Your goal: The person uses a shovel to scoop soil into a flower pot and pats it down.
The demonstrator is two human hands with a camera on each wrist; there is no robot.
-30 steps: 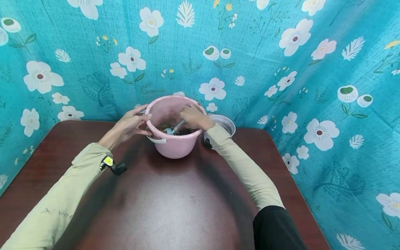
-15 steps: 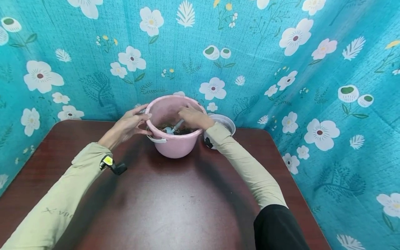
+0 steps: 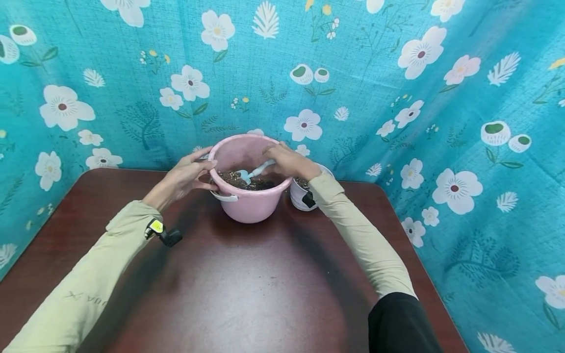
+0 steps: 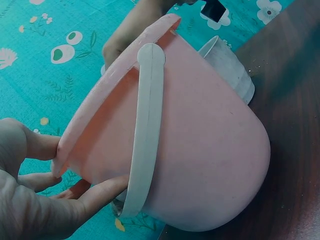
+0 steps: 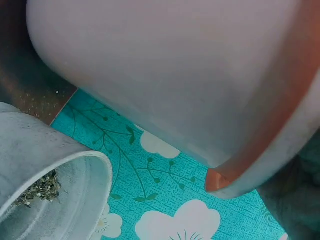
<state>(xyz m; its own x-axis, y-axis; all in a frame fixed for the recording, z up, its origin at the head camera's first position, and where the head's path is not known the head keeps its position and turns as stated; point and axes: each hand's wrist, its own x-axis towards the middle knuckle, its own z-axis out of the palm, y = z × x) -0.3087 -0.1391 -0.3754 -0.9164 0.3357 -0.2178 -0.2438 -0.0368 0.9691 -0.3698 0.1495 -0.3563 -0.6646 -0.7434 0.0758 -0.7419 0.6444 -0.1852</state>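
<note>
Our right hand (image 3: 289, 162) curls snugly round scoop (image 3: 257, 171), low in bucket (image 3: 249, 208); left hand (image 3: 187, 177) pinches rim (image 3: 229, 188). Pot (image 3: 298, 198) beside holds some soil; bucket soil (image 3: 230, 178) remains, we judge scooping unfinished.

Curtained tabletop work corner, wider room unclear: turquoise floral curtain (image 3: 251, 63) behind reddish-brown table (image 3: 247, 279), pink bucket (image 3: 249, 208) holding soil (image 3: 232, 179).

Head view fwd/down; wrist views v. close, share bucket (image 4: 210, 135).
</note>
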